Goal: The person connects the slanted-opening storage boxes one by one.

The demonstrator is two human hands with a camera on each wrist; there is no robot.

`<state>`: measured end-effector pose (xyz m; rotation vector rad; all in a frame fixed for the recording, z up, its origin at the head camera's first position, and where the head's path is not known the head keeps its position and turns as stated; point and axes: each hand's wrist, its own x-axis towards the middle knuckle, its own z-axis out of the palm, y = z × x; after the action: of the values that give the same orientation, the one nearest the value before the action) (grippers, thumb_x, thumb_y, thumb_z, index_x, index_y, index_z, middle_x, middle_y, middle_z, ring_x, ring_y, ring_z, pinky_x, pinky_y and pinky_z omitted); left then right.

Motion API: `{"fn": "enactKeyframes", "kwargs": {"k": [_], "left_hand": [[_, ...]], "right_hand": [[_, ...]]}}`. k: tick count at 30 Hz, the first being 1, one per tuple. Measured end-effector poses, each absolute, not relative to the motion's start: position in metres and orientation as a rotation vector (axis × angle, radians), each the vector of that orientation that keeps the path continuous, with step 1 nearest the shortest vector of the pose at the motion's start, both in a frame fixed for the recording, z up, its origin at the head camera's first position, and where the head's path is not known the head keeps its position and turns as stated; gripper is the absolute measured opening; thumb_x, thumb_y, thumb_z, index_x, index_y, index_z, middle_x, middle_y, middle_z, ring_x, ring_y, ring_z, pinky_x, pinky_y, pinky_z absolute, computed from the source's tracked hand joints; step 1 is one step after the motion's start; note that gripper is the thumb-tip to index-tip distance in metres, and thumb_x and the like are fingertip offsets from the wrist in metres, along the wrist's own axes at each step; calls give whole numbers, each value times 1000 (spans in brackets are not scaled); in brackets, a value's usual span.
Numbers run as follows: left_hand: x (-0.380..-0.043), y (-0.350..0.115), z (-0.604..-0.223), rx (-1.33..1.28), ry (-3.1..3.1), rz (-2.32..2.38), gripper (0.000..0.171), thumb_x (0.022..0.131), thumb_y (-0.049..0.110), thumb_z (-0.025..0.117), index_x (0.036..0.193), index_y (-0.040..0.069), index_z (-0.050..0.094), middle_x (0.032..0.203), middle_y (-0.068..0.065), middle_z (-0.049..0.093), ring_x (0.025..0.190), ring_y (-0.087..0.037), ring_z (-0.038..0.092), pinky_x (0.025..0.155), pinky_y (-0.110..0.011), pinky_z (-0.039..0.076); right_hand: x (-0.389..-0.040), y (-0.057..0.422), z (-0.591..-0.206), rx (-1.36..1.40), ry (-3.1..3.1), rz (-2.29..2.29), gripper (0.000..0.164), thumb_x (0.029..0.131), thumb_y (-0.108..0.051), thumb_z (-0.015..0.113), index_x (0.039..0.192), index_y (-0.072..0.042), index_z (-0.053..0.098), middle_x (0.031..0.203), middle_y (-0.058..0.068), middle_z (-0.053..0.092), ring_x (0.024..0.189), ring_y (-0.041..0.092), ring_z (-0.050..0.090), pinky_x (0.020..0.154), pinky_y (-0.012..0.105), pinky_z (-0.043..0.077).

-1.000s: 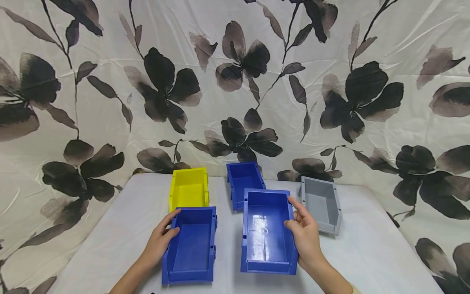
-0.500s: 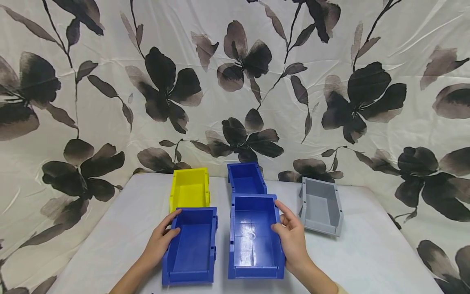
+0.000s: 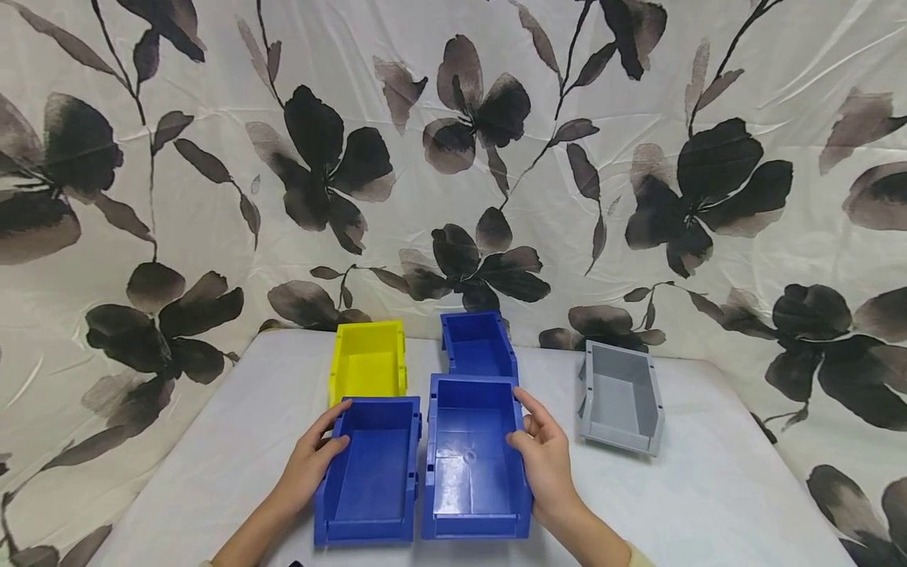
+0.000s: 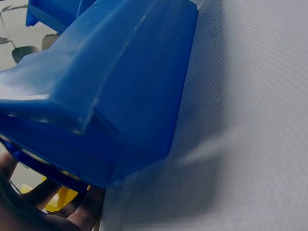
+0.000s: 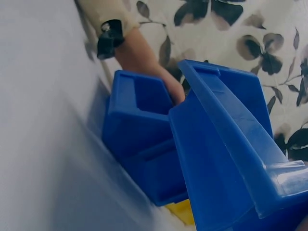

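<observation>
Two blue plastic storage bins stand side by side at the front of the table in the head view, a narrow gap between them. My left hand (image 3: 309, 461) grips the left blue bin (image 3: 372, 480) by its left wall, thumb over the rim. In the left wrist view, fingers (image 4: 89, 209) curl at the far end of that bin (image 4: 130, 96). My right hand (image 3: 549, 472) holds the right blue bin (image 3: 475, 457) by its right wall. The right wrist view shows this bin (image 5: 211, 159) raised and tilted beside the left one (image 5: 139, 130).
A yellow bin (image 3: 368, 362) stands behind the left blue bin. Another blue bin (image 3: 478, 342) is at the back, partly hidden by the right one. A grey bin (image 3: 621, 398) sits to the right on the white-covered table (image 3: 708, 488). A floral curtain (image 3: 482, 189) hangs behind.
My right hand has carried the right blue bin leftward, close up to the left one. My left hand and its bin have stayed in place.
</observation>
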<state>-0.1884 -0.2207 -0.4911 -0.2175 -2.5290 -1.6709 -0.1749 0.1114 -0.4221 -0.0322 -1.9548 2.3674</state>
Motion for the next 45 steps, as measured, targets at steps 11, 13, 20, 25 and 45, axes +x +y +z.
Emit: {"fn": "enactKeyframes", "kwargs": {"k": [11, 13, 20, 25, 45], "left_hand": [[-189, -220, -492, -234, -2507, -1698, 50, 100, 10, 50, 149, 15, 39, 151, -17, 36, 124, -40, 46, 93, -45, 43], [-190, -220, -492, -241, -2502, -1703, 50, 100, 9, 49, 149, 15, 39, 151, -17, 35, 125, -41, 46, 93, -45, 43], [-190, -221, -492, -187, -2523, -1745, 51, 100, 12, 49, 149, 18, 38, 151, -16, 34, 120, -41, 49, 91, -46, 44], [-189, -222, -493, -149, -2548, -1752, 51, 101, 13, 48, 150, 20, 37, 151, -16, 34, 121, -41, 49, 93, -49, 43], [-188, -222, -492, -184, -2529, -1765, 51, 101, 14, 48, 151, 19, 36, 152, -17, 32, 122, -41, 48, 94, -49, 42]], "right_hand": [[-177, 105, -428, -52, -1982, 2351, 64, 80, 12, 53, 141, -6, 50, 78, 1, 38, 69, 10, 38, 62, 22, 33], [-178, 104, -430, -51, -1977, 2351, 64, 80, 12, 53, 141, -6, 50, 78, 1, 38, 70, 10, 37, 62, 22, 34], [-181, 100, -435, -53, -1970, 2343, 64, 79, 12, 53, 140, -7, 52, 77, 1, 38, 70, 10, 38, 63, 21, 35], [-182, 98, -438, -51, -1989, 2331, 63, 80, 12, 53, 140, -7, 52, 77, 0, 37, 70, 10, 37, 64, 22, 34], [-196, 102, -444, -37, -2057, 2351, 64, 79, 7, 54, 140, -10, 52, 72, -2, 37, 68, 12, 37, 70, 26, 35]]}}
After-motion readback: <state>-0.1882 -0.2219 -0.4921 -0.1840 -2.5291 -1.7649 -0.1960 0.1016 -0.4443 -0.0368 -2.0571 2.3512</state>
